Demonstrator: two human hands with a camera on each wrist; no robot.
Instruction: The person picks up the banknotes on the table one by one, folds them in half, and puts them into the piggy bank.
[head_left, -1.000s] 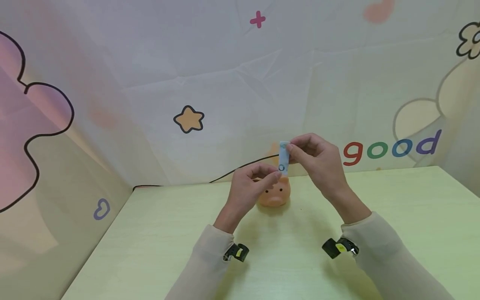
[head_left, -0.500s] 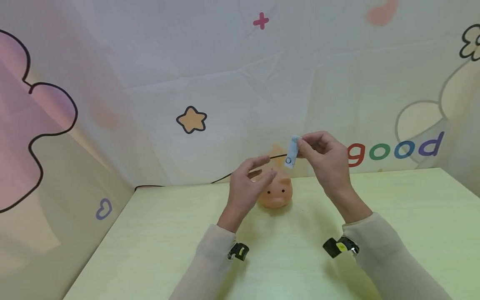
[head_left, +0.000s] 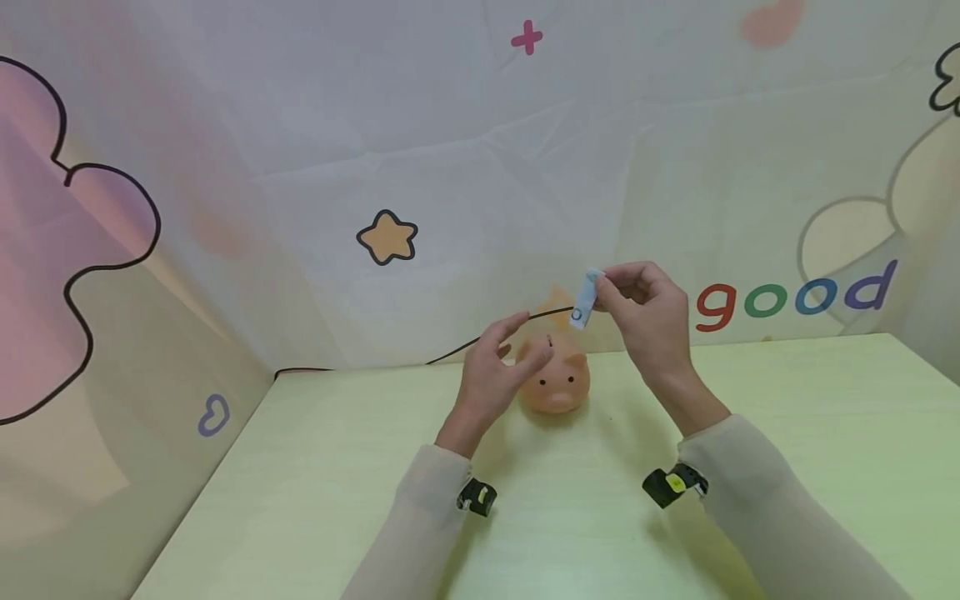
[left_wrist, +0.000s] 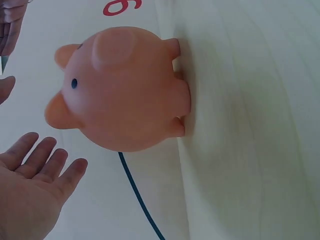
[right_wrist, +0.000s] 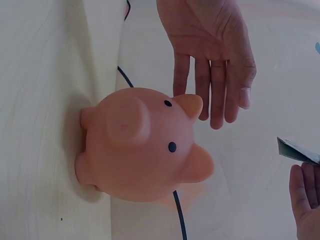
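An orange-pink piggy bank (head_left: 557,390) stands on the table, its face toward me and a dark slot showing on top. My right hand (head_left: 651,321) pinches a folded, pale blue banknote (head_left: 585,300) by its upper end between thumb and fingers. The note hangs tilted, above and slightly right of the pig's head. On the pig's left side my left hand (head_left: 491,379) is spread with nothing in it, the thumb overlapping the pig's ear in the head view. The right wrist view shows the note's folded edge (right_wrist: 295,150) apart from the pig.
The pale wooden table (head_left: 337,500) reaches back to a printed cloth backdrop (head_left: 465,208) with a star and the word "good". A black wrist strap with a camera (head_left: 477,497) sits on the left sleeve, another wrist camera (head_left: 675,485) on the right.
My left fingers have let go of the banknote's lower end and opened beside the pig. The right hand has drawn the note a little right and up, and it now tilts.
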